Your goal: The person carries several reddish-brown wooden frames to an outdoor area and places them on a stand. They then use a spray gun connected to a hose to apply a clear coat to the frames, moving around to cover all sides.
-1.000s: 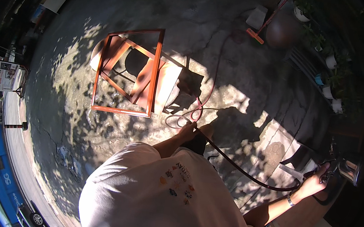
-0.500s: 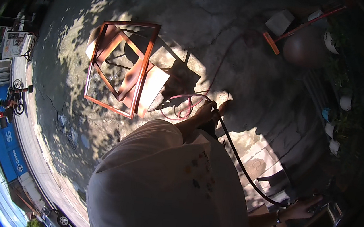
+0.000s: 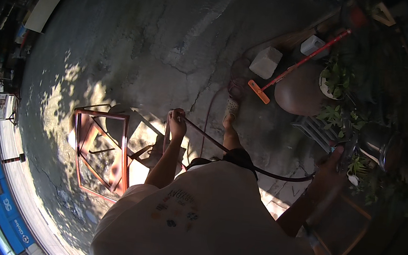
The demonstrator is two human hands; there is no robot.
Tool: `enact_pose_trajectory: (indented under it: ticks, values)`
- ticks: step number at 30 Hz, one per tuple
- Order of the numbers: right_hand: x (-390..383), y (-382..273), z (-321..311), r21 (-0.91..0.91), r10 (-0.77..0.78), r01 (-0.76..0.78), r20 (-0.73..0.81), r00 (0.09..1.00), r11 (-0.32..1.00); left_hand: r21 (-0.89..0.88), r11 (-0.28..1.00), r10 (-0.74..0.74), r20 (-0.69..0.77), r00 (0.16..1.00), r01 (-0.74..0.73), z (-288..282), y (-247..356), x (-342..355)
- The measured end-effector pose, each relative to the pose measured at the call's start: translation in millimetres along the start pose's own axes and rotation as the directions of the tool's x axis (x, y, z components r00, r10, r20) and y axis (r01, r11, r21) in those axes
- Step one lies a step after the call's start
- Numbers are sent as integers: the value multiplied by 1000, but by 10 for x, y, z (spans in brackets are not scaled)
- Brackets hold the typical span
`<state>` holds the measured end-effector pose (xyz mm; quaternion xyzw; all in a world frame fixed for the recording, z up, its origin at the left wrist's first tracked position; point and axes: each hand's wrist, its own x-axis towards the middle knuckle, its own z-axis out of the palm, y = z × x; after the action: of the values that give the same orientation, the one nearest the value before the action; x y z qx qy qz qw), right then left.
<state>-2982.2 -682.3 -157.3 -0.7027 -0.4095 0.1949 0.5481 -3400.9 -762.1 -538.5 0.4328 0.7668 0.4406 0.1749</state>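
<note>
A dark hose (image 3: 275, 175) runs in a slack curve across the front of my shirt from one hand to the other. My left hand (image 3: 178, 117) is raised out ahead, its fingers closed round the hose; a pinkish length hangs beside it. My right hand (image 3: 329, 166), dark and smeared, is held out on the right by the potted plants. The hose's other end meets this hand and seems gripped in it, though the fingers are unclear. To the left of my left arm stands a reddish-brown rectangular wooden frame (image 3: 125, 151), with more wooden pieces inside and behind it.
A long red-handled tool with an orange head (image 3: 259, 91) leans by a large round brown pot (image 3: 299, 90). Pale blocks (image 3: 265, 62), a grey grate (image 3: 309, 129) and leafy plants (image 3: 337, 82) line the right. My foot in a clog (image 3: 232, 106) rests on concrete near coiled hose.
My view has turned, so the wooden frame sits lower. Both hands have moved farther forward, the right one most, and the hose has moved along with them.
</note>
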Motion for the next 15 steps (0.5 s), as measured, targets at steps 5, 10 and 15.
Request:
enact_pose_trajectory:
  ticks: [5,10,15]
  values:
    - [1101,-62,1372,109,-46,26,185,982,994,106,977,-156,-238,959,185,199,196,1298]
    - [2035,-269,2568,141,-129,89,304,944,986,-34,992,-125,-330,936,121,274,584,2729]
    - [2834,-437,3639,47,-184,178,327,927,983,-7,998,-68,-366,928,70,777,845,4399]
